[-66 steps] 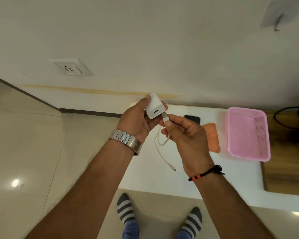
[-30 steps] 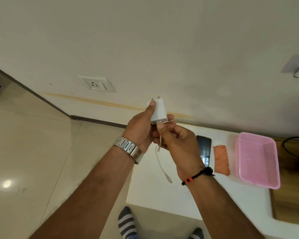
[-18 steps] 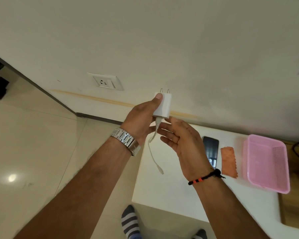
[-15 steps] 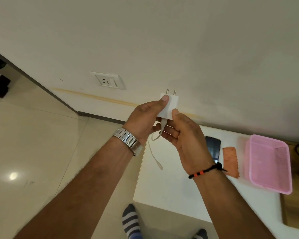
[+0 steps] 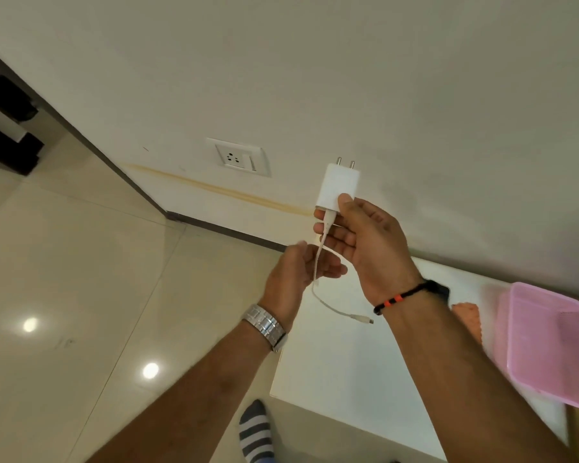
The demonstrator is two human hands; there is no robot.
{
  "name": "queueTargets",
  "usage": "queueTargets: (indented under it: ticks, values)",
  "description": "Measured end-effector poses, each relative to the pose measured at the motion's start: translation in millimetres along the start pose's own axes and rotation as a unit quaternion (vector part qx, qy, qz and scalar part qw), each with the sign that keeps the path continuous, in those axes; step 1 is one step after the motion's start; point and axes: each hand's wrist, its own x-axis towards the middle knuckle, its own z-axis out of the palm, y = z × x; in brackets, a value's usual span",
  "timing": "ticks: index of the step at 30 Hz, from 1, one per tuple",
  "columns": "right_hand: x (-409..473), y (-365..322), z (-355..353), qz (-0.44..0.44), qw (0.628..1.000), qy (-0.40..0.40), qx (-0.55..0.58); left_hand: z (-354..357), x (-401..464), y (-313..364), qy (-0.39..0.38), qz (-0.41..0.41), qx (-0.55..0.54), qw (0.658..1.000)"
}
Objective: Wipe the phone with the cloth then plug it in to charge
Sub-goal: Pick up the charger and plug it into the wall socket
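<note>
My right hand [image 5: 364, 242] grips the white charger adapter [image 5: 337, 188] with its two prongs pointing up at the wall. A white cable [image 5: 328, 305] is plugged into the adapter and hangs down, its free plug dangling over the white table [image 5: 348, 379]. My left hand [image 5: 294, 275] is just below with fingers apart, the cable passing in front of it. The wall socket [image 5: 238, 159] is up and to the left of the adapter. The black phone [image 5: 443, 290] lies mostly hidden behind my right wrist. The orange cloth [image 5: 466, 312] lies beside it.
A pink plastic basket [image 5: 548, 345] stands on the table's right part, next to the cloth. Beige floor tiles [image 5: 81, 295] stretch to the left. Dark furniture [image 5: 4, 128] sits at the far left. One striped sock [image 5: 256, 432] shows below the table edge.
The adapter has passed from my left hand to my right hand. My left hand has let go and dropped lower. The view has shifted, bringing the socket nearer the middle.
</note>
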Motion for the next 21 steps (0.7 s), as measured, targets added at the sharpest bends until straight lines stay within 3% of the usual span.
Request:
queueTargets:
  ticks: [8,13,21]
  values:
    - [31.2,20.9,27.7,0.046,0.997,-0.030,-0.056,-32.5,36.5,27.5,0.059,0.032,-0.246,0.967]
    - [48.3,33.5,47.1,0.055,0.996,-0.026,-0.067,-55.0,59.9,56.1,0.074,0.062,-0.150,0.984]
    - [76.7,50.6,75.1,0.046,0.994,0.003,-0.103,-89.7,81.9,56.9,0.114,0.036,-0.170,0.978]
